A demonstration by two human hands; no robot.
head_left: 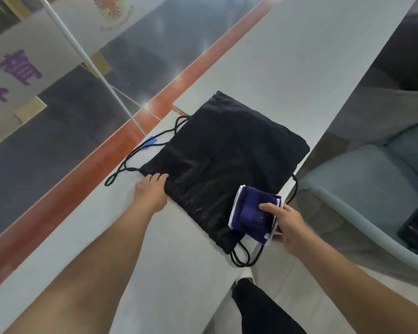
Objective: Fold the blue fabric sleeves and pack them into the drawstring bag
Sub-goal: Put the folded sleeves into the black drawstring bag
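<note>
Our right hand (287, 222) clamps the folded blue sleeves (251, 213) over the flat drawstring bag (227, 153), at its near corner. Our left hand (151, 191) meets the bag's edge; pinching or pressing, we cannot tell. An unopened mouth could snag and unfold them.

I read this as a lobby or lounge in some institution, not a home. Beyond my left hand (151, 191) lies a glossy dark grey floor (70, 131) with a broad orange stripe (155, 107) running alongside the long white table (287, 56). On that floor stands a display banner (15, 68) on a thin white pole (82, 49), printed with large purple characters, and next to it is a round emblem (111, 8). Past my right hand (287, 220) sits a pale blue-grey upholstered sofa (362, 179), with a small black object (415, 227) on its seat.
</note>
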